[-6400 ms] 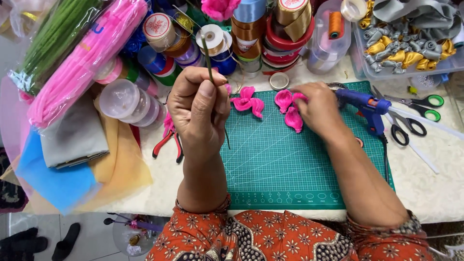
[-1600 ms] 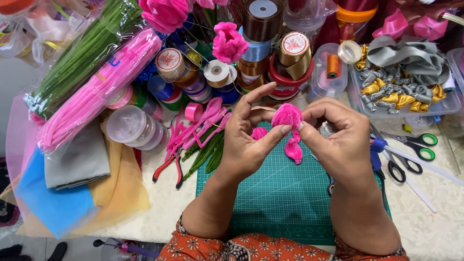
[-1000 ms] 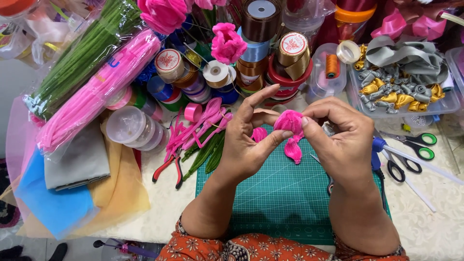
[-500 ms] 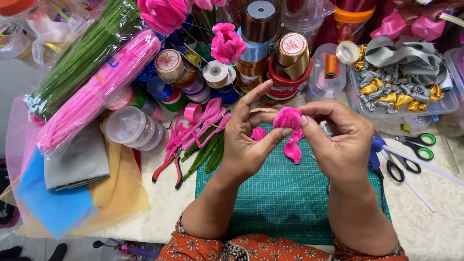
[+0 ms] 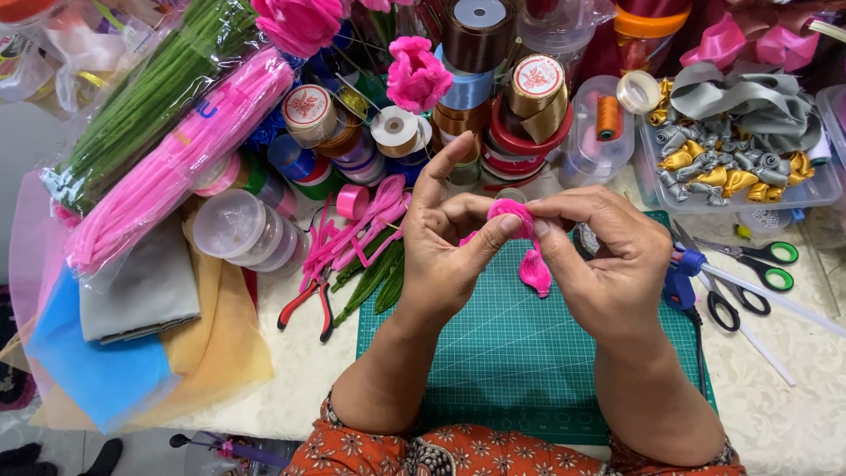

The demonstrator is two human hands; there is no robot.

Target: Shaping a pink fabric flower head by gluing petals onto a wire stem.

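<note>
While the left hand (image 5: pixel 449 256) and right hand (image 5: pixel 604 260) pinch the small pink ribbon flower (image 5: pixel 515 220) between fingertips, it hovers above the green cutting mat (image 5: pixel 520 353), steadied from both sides for shaping.

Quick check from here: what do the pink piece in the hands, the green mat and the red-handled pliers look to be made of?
Pink piece: looks like satin ribbon, soft folds with a slight sheen, pinched between left hand and right hand.
Mat: probably rubbery vinyl, matte, flat, printed with a grid.
Pliers: dark metal jaws, glossy red grips, likely plastic-coated.
</note>
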